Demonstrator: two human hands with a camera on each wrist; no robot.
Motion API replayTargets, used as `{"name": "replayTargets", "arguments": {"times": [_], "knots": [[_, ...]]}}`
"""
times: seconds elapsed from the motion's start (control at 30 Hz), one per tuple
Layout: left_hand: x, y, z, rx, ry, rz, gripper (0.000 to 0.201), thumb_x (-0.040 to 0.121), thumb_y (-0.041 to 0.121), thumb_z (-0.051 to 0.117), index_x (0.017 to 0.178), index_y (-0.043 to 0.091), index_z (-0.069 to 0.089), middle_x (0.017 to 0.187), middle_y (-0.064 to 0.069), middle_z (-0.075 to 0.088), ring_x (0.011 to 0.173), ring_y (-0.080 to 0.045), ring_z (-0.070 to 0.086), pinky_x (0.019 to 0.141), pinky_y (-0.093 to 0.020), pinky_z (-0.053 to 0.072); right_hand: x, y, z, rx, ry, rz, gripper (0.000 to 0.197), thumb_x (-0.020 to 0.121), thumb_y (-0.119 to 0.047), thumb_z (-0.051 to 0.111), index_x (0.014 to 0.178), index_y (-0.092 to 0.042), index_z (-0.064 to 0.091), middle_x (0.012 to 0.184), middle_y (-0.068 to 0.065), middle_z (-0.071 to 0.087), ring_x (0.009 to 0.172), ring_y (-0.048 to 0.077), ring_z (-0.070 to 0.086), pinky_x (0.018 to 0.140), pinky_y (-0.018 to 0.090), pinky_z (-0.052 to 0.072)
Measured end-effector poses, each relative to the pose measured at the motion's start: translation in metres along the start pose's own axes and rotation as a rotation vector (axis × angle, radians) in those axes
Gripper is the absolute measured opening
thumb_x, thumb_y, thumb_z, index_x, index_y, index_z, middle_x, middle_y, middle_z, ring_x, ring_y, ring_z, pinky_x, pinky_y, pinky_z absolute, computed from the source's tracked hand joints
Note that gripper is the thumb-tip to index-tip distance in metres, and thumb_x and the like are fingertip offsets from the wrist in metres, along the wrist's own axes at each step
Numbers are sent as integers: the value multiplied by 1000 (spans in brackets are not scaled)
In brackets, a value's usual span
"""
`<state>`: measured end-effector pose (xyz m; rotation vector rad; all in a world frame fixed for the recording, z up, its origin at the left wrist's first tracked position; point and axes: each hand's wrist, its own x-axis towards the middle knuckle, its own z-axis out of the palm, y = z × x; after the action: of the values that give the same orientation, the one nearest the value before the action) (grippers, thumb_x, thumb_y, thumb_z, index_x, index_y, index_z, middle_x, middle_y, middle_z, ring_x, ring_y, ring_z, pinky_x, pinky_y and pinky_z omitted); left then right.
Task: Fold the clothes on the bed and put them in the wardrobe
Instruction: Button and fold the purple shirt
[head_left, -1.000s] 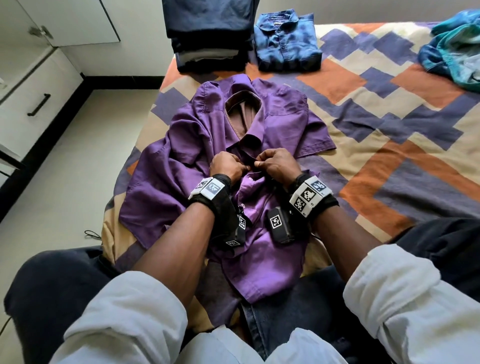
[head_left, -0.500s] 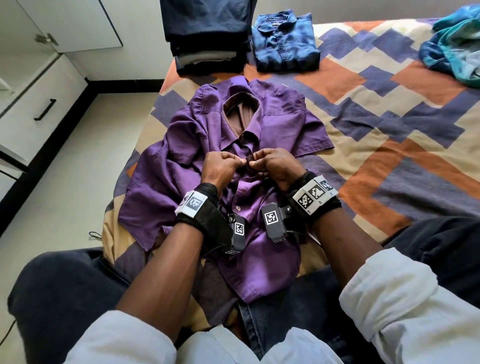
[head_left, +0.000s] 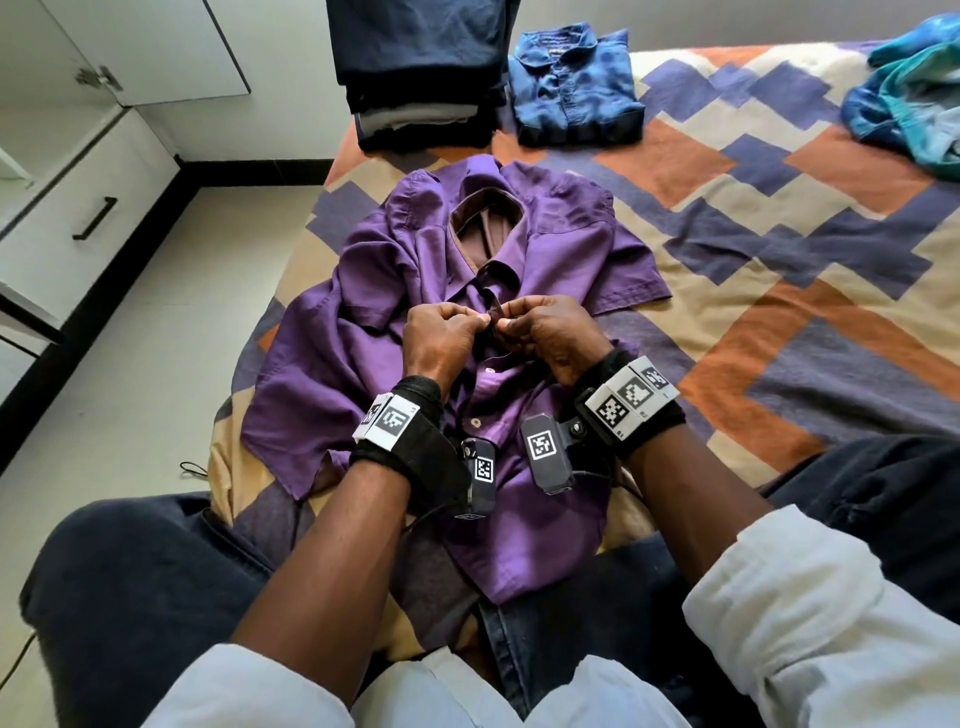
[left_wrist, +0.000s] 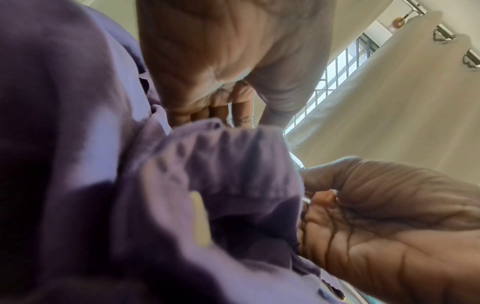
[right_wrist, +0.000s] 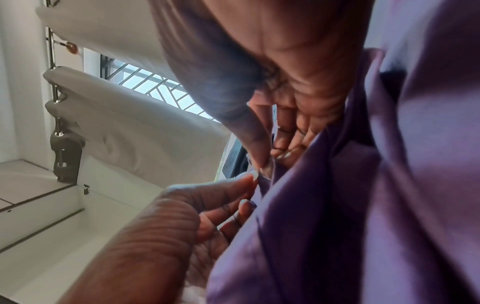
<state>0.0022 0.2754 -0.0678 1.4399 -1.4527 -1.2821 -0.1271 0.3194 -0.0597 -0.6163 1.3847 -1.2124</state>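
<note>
This is a home bedroom. A bed (head_left: 779, 249) with a patchwork cover in orange, purple and cream fills the head view, with clothes lying on it. To the left stands a white wardrobe (head_left: 150, 52) with a drawer (head_left: 78, 218) that has a black handle, above a pale tiled floor (head_left: 156, 364). The wrist views show cream curtains (left_wrist: 389, 102) on a rail, and what seems to be a barred window (right_wrist: 145, 82).

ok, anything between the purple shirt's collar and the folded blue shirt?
Head view: only bare patterned bedspread lies between the purple shirt and the folded blue shirt. Nothing else sits there.
</note>
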Motion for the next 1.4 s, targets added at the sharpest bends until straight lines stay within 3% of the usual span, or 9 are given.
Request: {"name": "replayTargets", "arguments": {"times": [0.13,0.27,0.4,0.77,1.0,1.1,1.17,1.27,1.4], "knots": [[1,0,2,10,-12,-3,3,64,21,77,65,20,74,72,-4,75,78,-23,74,80,-44,60,-4,1,2,-12,16,-18,13,85,13,56,85,5,66,90,26,64,85,35,62,91,59,51],[7,-6,1,-18,-26,-33,13,59,24,79,69,16,78,72,-7,75,76,-28,74,80,-48,60,-9,-1,1,11,39,-50,18,83,8,57,96,15,66,92,28,63,81,32,60,81,46,55],[-4,2,-1,-145,-96,-62,5,75,4,75,78,1,75,74,-19,73,70,-31,73,71,-40,59,-9,-1,4,-81,103,-111,6,82,8,62,82,5,68,74,22,65,62,28,61,59,38,58],[-6,7,0,-142,-98,-44,13,88,9,69,82,-1,74,78,-21,73,71,-35,72,73,-47,61,-1,-2,3,-456,212,-232,10,74,-17,78,74,-8,73,70,11,73,64,19,69,64,35,59],[-22,5,-7,147,-279,-158,29,87,2,58,59,2,61,42,-3,56,36,-13,48,38,-18,36,-14,-20,-12,-540,-99,147,18,83,4,60,67,-2,63,58,8,54,45,12,44,41,19,35],[-16,-1,-28,589,-271,-92,29,77,26,60,58,6,67,53,-7,66,51,-23,60,52,-28,50,-10,-23,-29,-973,11,65,14,88,-9,59,91,1,68,79,9,56,56,13,44,52,19,37],[-5,10,-44,666,-114,64,31,81,34,63,65,7,70,62,-5,69,65,-23,64,67,-33,52,-3,-31,-32,-929,186,-45,19,86,-16,62,96,-2,69,84,9,57,67,20,50,58,23,40],[16,40,-48,615,-53,317,15,85,20,64,76,12,72,73,1,69,74,-16,62,70,-28,47,12,-47,-9,-731,220,-90,19,83,-29,67,73,-13,67,74,7,64,75,22,60,65,29,48],[53,49,-27,799,-335,453,34,76,-1,59,104,7,76,102,-7,74,98,-22,65,87,-22,45,26,-49,32,-970,364,-60,46,78,-50,67,100,-9,70,106,12,70,104,30,65,80,31,50]]}}
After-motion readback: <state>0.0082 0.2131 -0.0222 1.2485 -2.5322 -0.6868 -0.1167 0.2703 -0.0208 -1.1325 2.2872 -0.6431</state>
